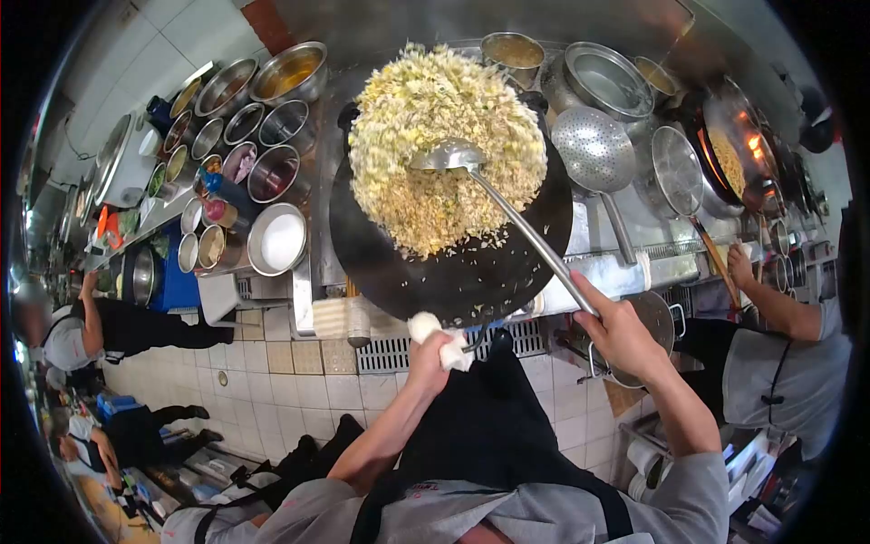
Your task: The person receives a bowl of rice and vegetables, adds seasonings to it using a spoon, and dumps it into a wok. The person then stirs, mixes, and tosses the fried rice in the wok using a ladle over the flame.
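Observation:
A large black wok (426, 281) is tilted in front of me, with fried rice (444, 127) heaped and partly tossed up toward its far side. My left hand (430, 361) is closed around a white cloth (456, 352) at the wok's near rim, where a dark handle loop shows beside it. My right hand (621, 331) grips the end of a long metal ladle (521, 222). The ladle's bowl lies against the rice near the middle of the wok. Scattered grains cling to the wok's bare near side.
On the left stand several metal bowls, among them one with white granules (277, 239) and one with orange liquid (290, 74). A perforated strainer (594, 150) rests right of the wok. At right, a co-worker's hand (741, 266) is near another wok over flames.

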